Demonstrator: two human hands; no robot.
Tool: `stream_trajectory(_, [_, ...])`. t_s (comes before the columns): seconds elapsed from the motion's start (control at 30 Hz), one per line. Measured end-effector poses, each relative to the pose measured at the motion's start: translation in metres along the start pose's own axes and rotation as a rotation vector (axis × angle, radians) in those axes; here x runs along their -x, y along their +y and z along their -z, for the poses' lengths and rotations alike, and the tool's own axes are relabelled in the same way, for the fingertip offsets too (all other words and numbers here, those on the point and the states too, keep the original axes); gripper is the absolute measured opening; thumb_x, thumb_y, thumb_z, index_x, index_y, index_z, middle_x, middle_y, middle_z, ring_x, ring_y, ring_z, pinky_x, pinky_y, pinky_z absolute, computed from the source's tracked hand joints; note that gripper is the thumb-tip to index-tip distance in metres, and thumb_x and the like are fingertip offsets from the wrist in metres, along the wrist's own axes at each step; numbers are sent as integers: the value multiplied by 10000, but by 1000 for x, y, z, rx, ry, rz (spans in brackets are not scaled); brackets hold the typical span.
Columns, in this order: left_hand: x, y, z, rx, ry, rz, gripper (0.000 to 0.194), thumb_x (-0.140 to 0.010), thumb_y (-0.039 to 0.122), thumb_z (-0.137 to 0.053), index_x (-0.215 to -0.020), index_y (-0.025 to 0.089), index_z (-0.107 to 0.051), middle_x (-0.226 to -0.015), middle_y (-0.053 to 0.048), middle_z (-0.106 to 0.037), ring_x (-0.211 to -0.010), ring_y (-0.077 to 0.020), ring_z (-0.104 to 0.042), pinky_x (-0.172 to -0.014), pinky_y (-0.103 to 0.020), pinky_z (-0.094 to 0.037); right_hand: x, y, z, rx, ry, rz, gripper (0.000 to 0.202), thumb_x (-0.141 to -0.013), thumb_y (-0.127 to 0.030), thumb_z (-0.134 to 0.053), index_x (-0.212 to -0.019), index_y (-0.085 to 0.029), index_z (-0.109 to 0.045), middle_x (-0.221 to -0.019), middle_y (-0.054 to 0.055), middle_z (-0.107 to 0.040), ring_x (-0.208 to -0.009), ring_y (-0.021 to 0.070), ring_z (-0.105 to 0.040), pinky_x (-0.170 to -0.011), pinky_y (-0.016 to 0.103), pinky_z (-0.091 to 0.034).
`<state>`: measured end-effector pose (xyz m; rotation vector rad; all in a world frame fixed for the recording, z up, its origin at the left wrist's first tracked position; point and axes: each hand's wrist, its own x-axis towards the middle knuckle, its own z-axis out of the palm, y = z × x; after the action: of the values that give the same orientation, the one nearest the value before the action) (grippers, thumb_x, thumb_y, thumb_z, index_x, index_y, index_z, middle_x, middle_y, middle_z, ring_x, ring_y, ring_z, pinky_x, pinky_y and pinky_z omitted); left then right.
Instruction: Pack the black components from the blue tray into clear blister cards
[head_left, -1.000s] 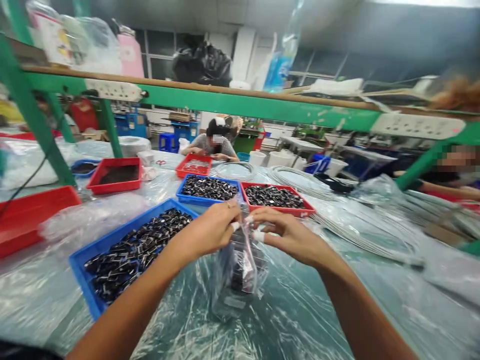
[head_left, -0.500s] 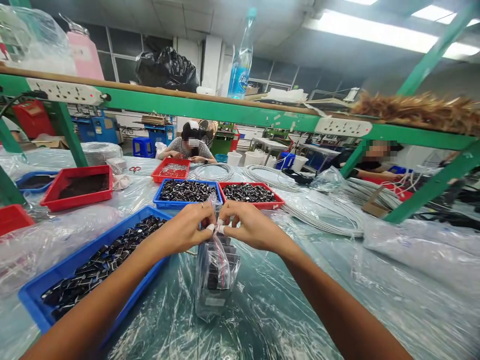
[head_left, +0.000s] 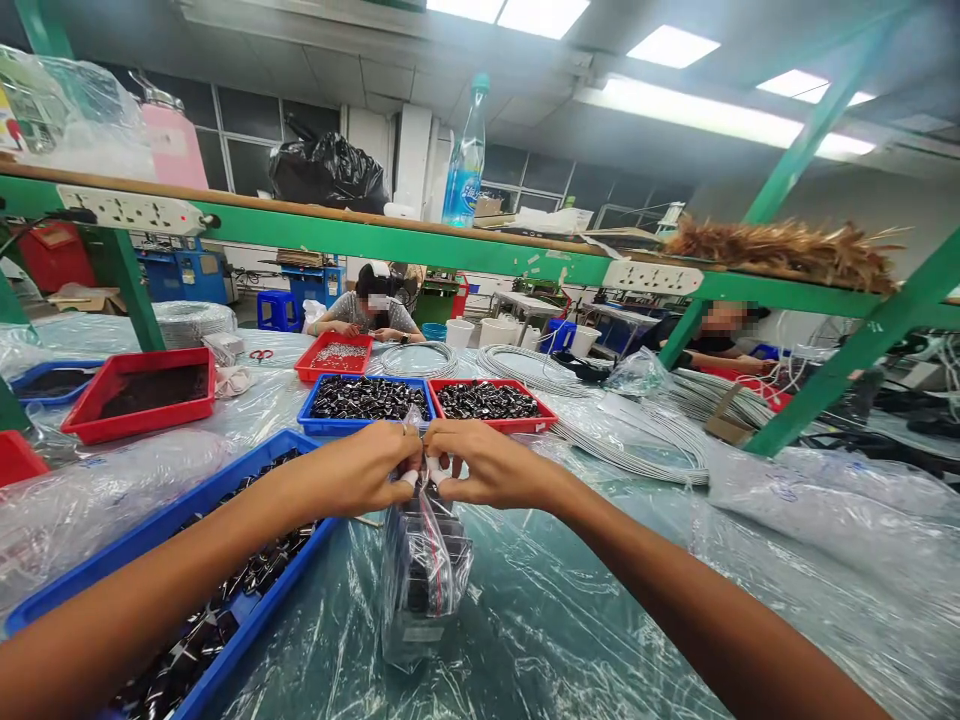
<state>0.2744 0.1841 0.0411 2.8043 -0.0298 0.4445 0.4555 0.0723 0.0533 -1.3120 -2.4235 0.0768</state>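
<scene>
A clear plastic bag (head_left: 426, 590) with a red seal line stands on the plastic-covered table, several dark pieces inside it. My left hand (head_left: 371, 468) pinches the bag's top edge from the left, thumb against the fingers. From the right, my right hand (head_left: 484, 465) grips the same edge, close beside the other hand. White covers show on both thumbs. The fingertips partly hide the bag's opening.
A long blue tray (head_left: 247, 625) of black parts lies at the left under my forearm. Behind the hands are a blue tray (head_left: 309, 424) and a red tray (head_left: 551, 418). Cable coils (head_left: 637, 450) lie right; a green shelf beam (head_left: 420, 245) crosses ahead. Two people sit beyond.
Both hands still hold the bag's top. The hands and bag now appear slightly lower in view, and the shelf has shifted left and down at its right side as the view tilted.
</scene>
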Motion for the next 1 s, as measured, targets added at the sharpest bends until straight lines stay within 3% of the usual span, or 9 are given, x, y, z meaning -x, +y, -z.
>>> stream_trajectory(0.2, [1, 7, 6, 6, -26, -9, 69, -771, 160, -491, -808, 193, -539, -784, -19, -567, -711, -156, -493, -685, -300, -390, 5, 4, 1, -76, -12, -45, 133, -783, -108, -604, -872, -188, -547, -890, 27, -583, -750, 145, -529, -673, 278, -467])
stream_trajectory(0.37, [5, 2, 3, -9, -26, 12, 88, -762, 139, -486, -813, 195, -530, -805, -31, -586, -747, -171, -516, -702, -306, -396, 8, 4, -6, -121, 43, -134, 179, -743, -47, -601, -814, -182, -508, -856, 8, -576, -743, 136, -528, -665, 260, -458])
stream_trajectory(0.57, [12, -1, 1, -8, 38, 73, 63, -801, 180, -470, -839, 200, -517, -797, -12, -567, -741, -164, -513, -662, -290, -408, 8, -4, -19, -117, 154, -209, 177, -742, -40, -565, -811, -185, -488, -855, 7, -556, -734, 132, -517, -654, 250, -445])
stream_trajectory(0.67, [13, 2, 5, 25, 103, 89, 184, -829, 145, -441, -983, 197, -527, -938, -32, -568, -804, -163, -537, -746, -314, -452, 11, -7, -25, -174, 230, -246, 125, -786, -70, -551, -822, -181, -505, -906, 27, -577, -764, 136, -537, -659, 251, -456])
stream_trajectory(0.8, [7, -6, 3, 47, 140, -22, 346, -841, 61, -423, -1124, 225, -533, -1141, -58, -541, -991, -174, -561, -897, -348, -454, 15, -11, -31, -259, 289, -264, 99, -817, -85, -534, -812, -183, -530, -920, 27, -588, -811, 140, -555, -662, 244, -468])
stream_trajectory(0.9, [0, -21, -5, 9, 137, -110, 242, -850, 47, -433, -966, 192, -588, -990, -48, -566, -903, -167, -574, -798, -310, -469, 19, -9, -35, -320, 335, -322, 75, -840, -133, -546, -882, -196, -544, -979, 31, -590, -839, 141, -581, -635, 232, -476])
stream_trajectory(1.0, [-3, -33, -13, -18, 209, -178, 231, -887, 61, -409, -906, 178, -607, -867, -30, -555, -775, -138, -556, -680, -266, -450, 21, -1, -36, -395, 408, -405, 216, -838, -155, -555, -1045, -215, -545, -1067, 47, -580, -914, 156, -606, -642, 239, -499])
